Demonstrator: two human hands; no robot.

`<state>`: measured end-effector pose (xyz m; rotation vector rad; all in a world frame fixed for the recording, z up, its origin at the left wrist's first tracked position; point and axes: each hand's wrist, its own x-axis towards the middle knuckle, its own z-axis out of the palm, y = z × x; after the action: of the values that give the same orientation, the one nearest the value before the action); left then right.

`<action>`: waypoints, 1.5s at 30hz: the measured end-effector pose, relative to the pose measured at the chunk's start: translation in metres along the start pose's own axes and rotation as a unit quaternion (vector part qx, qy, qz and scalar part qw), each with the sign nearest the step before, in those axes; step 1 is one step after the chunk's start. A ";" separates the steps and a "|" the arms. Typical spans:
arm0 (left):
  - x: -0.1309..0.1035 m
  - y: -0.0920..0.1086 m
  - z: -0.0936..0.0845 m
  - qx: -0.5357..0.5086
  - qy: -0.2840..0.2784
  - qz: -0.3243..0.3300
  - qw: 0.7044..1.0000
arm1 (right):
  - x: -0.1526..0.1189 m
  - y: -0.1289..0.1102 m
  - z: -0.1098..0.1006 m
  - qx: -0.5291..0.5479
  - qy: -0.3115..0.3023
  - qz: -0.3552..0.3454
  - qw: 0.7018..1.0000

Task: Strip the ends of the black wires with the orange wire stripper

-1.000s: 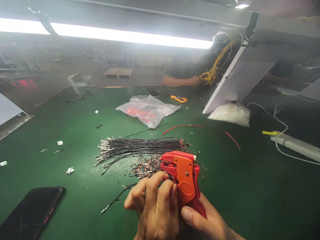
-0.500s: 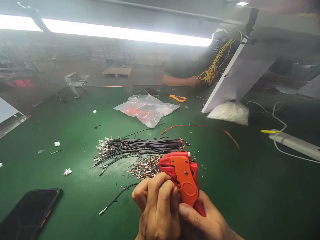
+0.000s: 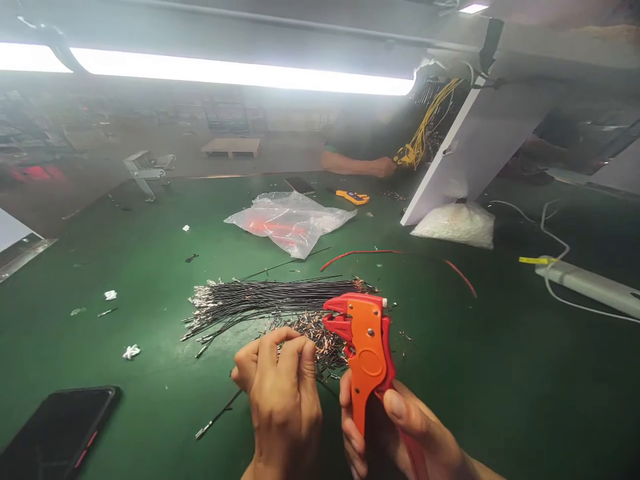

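My right hand [image 3: 420, 427] is wrapped around a red and orange wire stripper [image 3: 367, 340], its jaws apart and pointing left and its handles spread. Just left of the jaws, my left hand [image 3: 285, 380] is closed in a pinch on a black wire [image 3: 220, 417]. The wire's metal terminal end sticks out at the lower left; its other end is hidden by my fingers. Behind the hands lies a bundle of black wires [image 3: 270, 293] with terminals on the left and bare copper on the right. Between bundle and hands is a pile of copper-and-black scraps [image 3: 325, 337].
A phone [image 3: 60, 427] lies at the lower left. Beyond the bundle are a clear plastic bag [image 3: 295, 220], a red wire [image 3: 360, 252] and a yellow tool [image 3: 353, 197]. At right stand a white panel [image 3: 445, 157] and a white bag [image 3: 455, 225]. A co-worker's arm [image 3: 355, 163] rests across the table.
My left hand has drawn left, away from the stripper, with the wire. The stripper's jaws and handles have opened, and it stands more upright in my right hand.
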<state>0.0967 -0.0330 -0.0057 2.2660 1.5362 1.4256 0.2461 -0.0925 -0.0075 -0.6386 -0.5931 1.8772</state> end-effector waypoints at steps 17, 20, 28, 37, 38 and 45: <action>-0.006 0.008 0.001 -0.174 -0.141 -0.053 0.973 | 0.006 0.007 -0.003 -0.061 -0.016 -0.020 0.998; -0.006 0.004 0.001 -0.180 -0.126 -0.046 0.974 | 0.007 0.011 -0.008 -0.071 -0.016 -0.025 0.997; 0.001 -0.006 0.002 -0.014 -0.019 -0.026 0.999 | 0.000 0.002 0.003 0.042 -0.057 0.041 0.997; 0.022 -0.024 -0.012 -0.016 -0.193 0.106 0.975 | 0.000 -0.013 -0.002 0.010 -0.027 -0.049 0.998; 0.023 -0.025 -0.015 -0.010 -0.223 0.136 0.965 | 0.000 -0.015 -0.002 0.008 -0.020 -0.054 0.998; 0.017 -0.040 -0.012 0.099 -0.233 0.207 0.945 | 0.000 -0.019 0.001 0.016 -0.007 -0.060 0.998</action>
<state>0.0615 -0.0049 -0.0073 2.8989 1.1427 0.7086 0.2580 -0.0859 0.0052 -0.5569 -0.5971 1.7776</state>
